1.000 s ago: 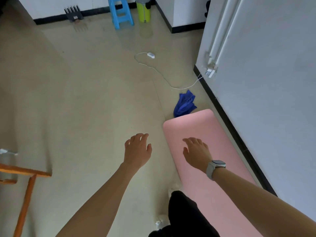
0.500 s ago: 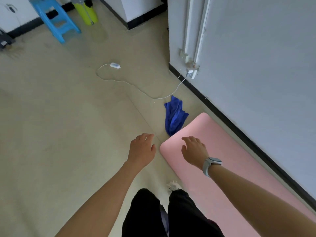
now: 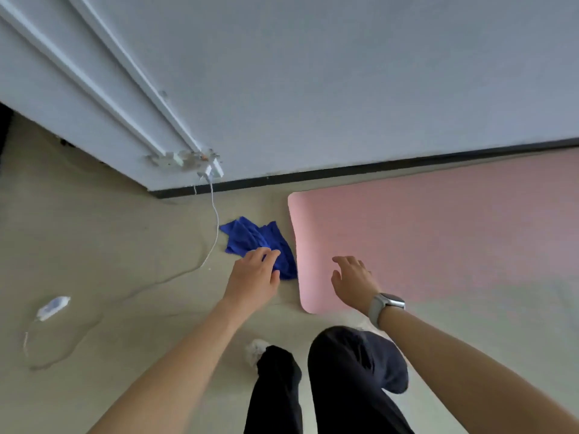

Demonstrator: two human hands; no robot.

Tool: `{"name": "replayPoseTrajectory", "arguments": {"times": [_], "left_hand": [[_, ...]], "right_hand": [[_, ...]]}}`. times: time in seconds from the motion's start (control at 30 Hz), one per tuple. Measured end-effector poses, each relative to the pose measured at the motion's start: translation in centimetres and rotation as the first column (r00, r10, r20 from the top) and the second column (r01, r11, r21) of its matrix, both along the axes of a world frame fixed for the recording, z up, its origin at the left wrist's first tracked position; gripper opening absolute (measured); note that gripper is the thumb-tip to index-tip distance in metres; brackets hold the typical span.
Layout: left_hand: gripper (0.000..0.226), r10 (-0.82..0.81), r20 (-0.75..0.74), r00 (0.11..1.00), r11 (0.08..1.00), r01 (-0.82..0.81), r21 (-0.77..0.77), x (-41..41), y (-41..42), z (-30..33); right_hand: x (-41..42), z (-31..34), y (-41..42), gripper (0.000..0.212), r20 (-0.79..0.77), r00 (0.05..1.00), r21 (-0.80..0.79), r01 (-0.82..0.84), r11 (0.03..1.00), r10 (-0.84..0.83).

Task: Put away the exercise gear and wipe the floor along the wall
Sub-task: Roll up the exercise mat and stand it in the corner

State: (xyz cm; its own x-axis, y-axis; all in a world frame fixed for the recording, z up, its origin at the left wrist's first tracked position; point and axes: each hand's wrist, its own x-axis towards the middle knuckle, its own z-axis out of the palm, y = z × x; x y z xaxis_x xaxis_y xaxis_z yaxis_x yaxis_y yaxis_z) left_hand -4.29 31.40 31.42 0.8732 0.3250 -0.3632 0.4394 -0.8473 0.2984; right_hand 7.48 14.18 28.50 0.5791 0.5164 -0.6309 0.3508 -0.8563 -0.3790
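Where the pale grey wall (image 3: 360, 73) meets the beige floor (image 3: 94, 245), a black baseboard (image 3: 376, 166) runs along the join, and everything below is placed in relation to a pink exercise mat (image 3: 438, 233). That mat lies flat on the floor, its long far edge near the baseboard and its rounded short end pointing toward the wall's outer corner. White pipes (image 3: 103, 79) run down the wall on the side beyond the mat's short end, ending at a white fitting (image 3: 213, 170) low on the wall. A person's legs in dark trousers (image 3: 329, 386) stand on the near side of the mat, by its rounded corner. Just beside the mat's short end lies a crumpled blue cloth (image 3: 250, 238), close to it, though contact is unclear. The left hand (image 3: 253, 277) reaches out over the near part of the cloth, fingers loosely bent, its grip holding nothing; whether the fingertips touch the fabric cannot be told. The right hand (image 3: 354, 280) hovers over the mat's near corner with fingers spread and relaxed, its grip also empty, and a grey wristwatch (image 3: 385, 305) sits on that wrist. A thin white cable (image 3: 214, 227) trails from the fitting across the floor past the cloth, on the side away from the mat. Farther from the mat lies a small white device (image 3: 53, 306).
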Motion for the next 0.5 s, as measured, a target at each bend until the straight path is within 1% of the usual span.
{"name": "replayPoseTrajectory", "arguments": {"times": [0.1,0.2,0.27,0.37,0.5], "left_hand": [[0.042,-0.218,-0.070,0.973,0.976,0.218,-0.016,2.0,3.2,-0.9],[0.044,-0.417,-0.135,0.899,0.908,0.419,-0.014,4.5,4.5,-2.2],[0.044,-0.511,-0.171,0.842,0.854,0.521,0.012,6.6,5.3,-4.0],[0.043,-0.596,-0.217,0.773,0.787,0.616,0.030,9.8,6.6,-8.2],[0.045,-0.678,-0.270,0.684,0.711,0.703,-0.004,12.9,8.3,-13.6]], "right_hand": [[-1.7,-0.8,0.6,0.042,-0.046,0.978,-0.026,0.203,0.979,-0.204],[-2.5,-1.7,0.8,0.043,-0.069,0.935,-0.048,0.345,0.937,-0.347],[-2.3,-2.8,1.2,0.043,-0.079,0.906,-0.065,0.411,0.909,-0.416],[-1.5,-6.0,1.9,0.043,-0.072,0.867,-0.068,0.488,0.870,-0.492],[-1.2,-11.0,3.8,0.044,-0.082,0.799,-0.087,0.590,0.803,-0.596]]}}
